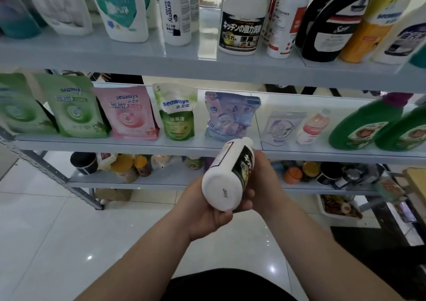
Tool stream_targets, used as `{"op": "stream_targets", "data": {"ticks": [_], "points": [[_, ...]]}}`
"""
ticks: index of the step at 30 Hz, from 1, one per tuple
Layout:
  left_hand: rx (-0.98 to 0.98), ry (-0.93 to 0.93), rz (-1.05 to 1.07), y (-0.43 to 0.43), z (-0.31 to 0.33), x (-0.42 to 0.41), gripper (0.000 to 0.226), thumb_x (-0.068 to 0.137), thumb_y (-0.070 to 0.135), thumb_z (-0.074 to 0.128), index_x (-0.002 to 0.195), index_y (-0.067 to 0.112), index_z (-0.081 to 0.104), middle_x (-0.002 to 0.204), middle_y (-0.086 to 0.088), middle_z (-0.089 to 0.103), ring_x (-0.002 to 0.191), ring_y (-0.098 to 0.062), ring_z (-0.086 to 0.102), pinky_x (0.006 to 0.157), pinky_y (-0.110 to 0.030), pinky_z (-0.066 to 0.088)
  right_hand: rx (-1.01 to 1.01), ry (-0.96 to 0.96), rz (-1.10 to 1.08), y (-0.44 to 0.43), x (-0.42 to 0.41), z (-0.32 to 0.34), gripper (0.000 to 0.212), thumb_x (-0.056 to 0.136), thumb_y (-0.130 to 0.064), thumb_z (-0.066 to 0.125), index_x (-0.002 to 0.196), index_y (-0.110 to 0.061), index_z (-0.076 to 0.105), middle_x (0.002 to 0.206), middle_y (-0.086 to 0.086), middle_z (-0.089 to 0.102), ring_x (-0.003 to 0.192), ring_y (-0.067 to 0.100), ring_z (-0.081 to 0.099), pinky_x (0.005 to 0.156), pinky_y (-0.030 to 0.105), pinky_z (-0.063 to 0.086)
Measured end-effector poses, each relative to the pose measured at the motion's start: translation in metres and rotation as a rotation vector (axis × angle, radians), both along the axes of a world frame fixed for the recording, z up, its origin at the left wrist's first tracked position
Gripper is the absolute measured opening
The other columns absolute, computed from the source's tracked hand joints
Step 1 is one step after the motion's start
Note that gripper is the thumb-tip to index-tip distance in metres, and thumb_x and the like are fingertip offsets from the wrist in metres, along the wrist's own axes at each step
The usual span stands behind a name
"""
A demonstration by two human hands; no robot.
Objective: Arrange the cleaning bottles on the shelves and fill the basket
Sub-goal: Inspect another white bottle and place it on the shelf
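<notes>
A white cleaning bottle with a black label is held tipped in front of the shelves, its flat base toward the camera and its neck pointing at the middle shelf. My left hand grips it from below near the base. My right hand wraps round its right side over the label. A matching white bottle with the same black label stands upright on the top shelf. No basket is in view.
The top shelf carries white, black and yellow bottles. The middle shelf holds green and pink refill pouches, a lilac bag and green bottles. Jars and tins fill the bottom shelf. A white bin sits on the tiled floor.
</notes>
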State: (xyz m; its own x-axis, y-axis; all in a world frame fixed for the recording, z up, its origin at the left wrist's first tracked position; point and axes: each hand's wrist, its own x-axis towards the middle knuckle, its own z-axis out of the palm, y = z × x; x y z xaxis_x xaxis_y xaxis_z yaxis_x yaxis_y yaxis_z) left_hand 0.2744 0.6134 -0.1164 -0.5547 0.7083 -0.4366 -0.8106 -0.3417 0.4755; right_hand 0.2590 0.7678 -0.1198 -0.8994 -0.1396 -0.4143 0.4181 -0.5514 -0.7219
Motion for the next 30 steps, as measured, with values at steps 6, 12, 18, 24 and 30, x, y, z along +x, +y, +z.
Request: {"op": "stream_targets", "data": {"ticks": [6,12,18,24,30], "points": [[-0.382,0.293,-0.077,-0.035,-0.004,-0.024,0.058,0.085,0.063,0.065,0.122,0.018,0.068,0.11,-0.016,0.076,0.091,-0.032,0.075,0.064,-0.041,0.061,0.435,0.059,-0.185,-0.018,-0.02,-0.002,0.029,0.1,-0.033,0.065,0.125,-0.017,0.063,0.121,0.021,0.07,0.1,0.032,0.072,0.09,0.052,0.06],[-0.323,0.116,0.008,-0.042,-0.012,-0.029,0.055,0.073,0.061,0.068,0.108,0.018,0.075,0.088,-0.009,0.075,0.067,-0.026,0.073,0.044,-0.031,0.054,0.315,-0.105,-0.244,-0.038,-0.019,0.006,0.037,0.1,-0.044,0.062,0.126,-0.018,0.064,0.119,0.021,0.073,0.107,0.04,0.071,0.097,0.062,0.055],[-0.006,-0.097,-0.061,-0.055,-0.022,-0.035,0.067,0.065,0.06,0.074,0.116,0.015,0.077,0.103,-0.014,0.073,0.081,-0.035,0.075,0.038,-0.033,0.055,0.245,-0.149,-0.256,-0.051,-0.018,0.004,0.049,0.1,-0.049,0.06,0.129,-0.009,0.064,0.112,0.019,0.076,0.104,0.037,0.073,0.096,0.053,0.057],[-0.572,0.609,0.036,-0.073,-0.025,-0.044,0.084,0.05,0.035,0.09,0.127,0.037,0.054,0.107,0.007,0.075,0.094,-0.018,0.075,0.074,-0.046,0.063,0.389,0.044,-0.193,-0.064,-0.024,0.009,0.054,0.086,-0.051,0.067,0.129,-0.019,0.065,0.12,0.011,0.073,0.109,0.03,0.071,0.09,0.047,0.06],[-1.104,1.304,0.145,-0.093,-0.017,-0.051,0.086,0.055,0.036,0.091,0.121,0.056,0.04,0.114,0.023,0.052,0.099,-0.001,0.053,0.08,-0.024,0.051,1.284,0.392,-0.153,-0.048,-0.036,0.032,0.033,0.096,-0.052,0.059,0.077,-0.027,0.05,0.076,-0.006,0.056,0.073,0.009,0.053,0.065,0.036,0.048]]}}
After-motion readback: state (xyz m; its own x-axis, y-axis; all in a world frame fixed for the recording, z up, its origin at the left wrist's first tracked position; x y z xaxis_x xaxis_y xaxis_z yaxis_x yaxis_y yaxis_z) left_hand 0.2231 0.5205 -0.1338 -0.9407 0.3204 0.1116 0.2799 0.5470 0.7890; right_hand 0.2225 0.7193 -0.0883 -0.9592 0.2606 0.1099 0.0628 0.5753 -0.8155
